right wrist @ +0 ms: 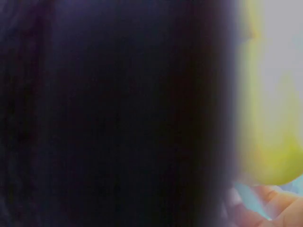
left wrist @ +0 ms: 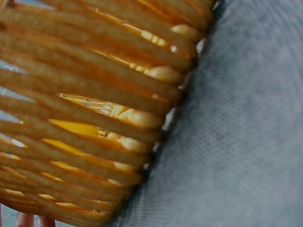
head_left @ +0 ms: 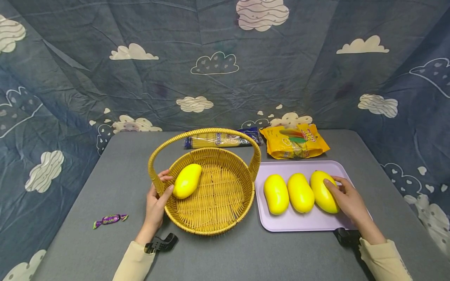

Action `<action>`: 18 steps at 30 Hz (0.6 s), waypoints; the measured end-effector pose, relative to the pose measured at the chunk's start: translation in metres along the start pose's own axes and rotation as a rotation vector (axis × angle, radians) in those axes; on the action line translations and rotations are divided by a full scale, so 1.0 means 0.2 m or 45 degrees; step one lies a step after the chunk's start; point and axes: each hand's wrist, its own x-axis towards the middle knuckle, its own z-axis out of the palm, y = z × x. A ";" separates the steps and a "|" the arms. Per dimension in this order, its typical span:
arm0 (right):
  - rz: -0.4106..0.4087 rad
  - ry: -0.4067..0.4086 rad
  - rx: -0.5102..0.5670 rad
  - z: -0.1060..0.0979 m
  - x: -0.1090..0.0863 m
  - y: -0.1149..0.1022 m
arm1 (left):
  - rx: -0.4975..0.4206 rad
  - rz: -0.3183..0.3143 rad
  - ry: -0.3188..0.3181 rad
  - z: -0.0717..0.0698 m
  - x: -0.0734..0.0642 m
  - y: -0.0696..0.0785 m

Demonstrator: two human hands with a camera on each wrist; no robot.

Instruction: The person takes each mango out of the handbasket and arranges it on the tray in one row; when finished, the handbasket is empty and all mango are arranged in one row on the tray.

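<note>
A round wicker basket (head_left: pixel 211 228) with a tall arched handle stands left of the middle of the table. One yellow mango (head_left: pixel 188 180) lies inside it against the left wall. My left hand (head_left: pixel 156 203) grips the basket's left rim beside the foot of the handle; in the left wrist view the woven wall (left wrist: pixel 85 94) fills much of the picture. Three more mangoes lie in a row on a lilac tray (head_left: pixel 299 225). My right hand (head_left: pixel 351 199) holds the rightmost mango (head_left: pixel 321 191), thumb on top and fingers at its far right side. A dark blur covers most of the right wrist view.
Behind the basket lies a pack of spaghetti (head_left: pixel 218 140) in blue and clear wrapping. A yellow bag (head_left: pixel 295 142) with a mango picture sits behind the tray. One purple wrapped candy (head_left: pixel 110 220) is at the left. A dark cloud-patterned cloth (head_left: pixel 211 89) hangs round the table.
</note>
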 end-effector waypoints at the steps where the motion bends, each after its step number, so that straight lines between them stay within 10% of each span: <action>1: -0.001 -0.004 0.005 0.00 0.00 0.00 | -0.002 0.001 0.002 -0.01 0.00 -0.02; 18: 0.004 -0.022 0.003 -0.01 0.01 0.01 | -0.014 0.011 0.011 -0.01 0.00 -0.06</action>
